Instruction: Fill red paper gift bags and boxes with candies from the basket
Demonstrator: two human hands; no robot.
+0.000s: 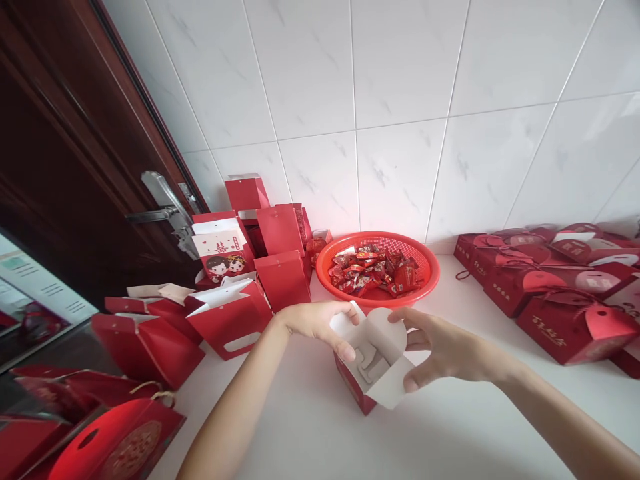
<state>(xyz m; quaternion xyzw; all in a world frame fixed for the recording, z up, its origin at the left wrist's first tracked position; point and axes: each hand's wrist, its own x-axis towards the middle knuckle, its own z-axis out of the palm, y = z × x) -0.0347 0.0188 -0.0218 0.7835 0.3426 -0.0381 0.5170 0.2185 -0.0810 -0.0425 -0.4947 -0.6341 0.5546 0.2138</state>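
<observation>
An open red box (356, 387) with white inner flaps stands on the white table in front of me. Its top flaps are spread, and a pale folded shape shows inside. On its left, my left hand (325, 327) holds a flap between thumb and fingers. My right hand (433, 347) is at the right side, its fingertips on the rounded flap and its thumb beside the front flap. Just behind the box sits a red plastic basket (430, 283) holding several red-wrapped candies (373, 270).
Open red paper bags (233, 317) stand at the left, some near the wall. A round-topped red bag (125, 440) is at the front left. Closed dark red boxes (550, 327) fill the right side. A brown door (75, 133) is at the left, beside the tiled wall.
</observation>
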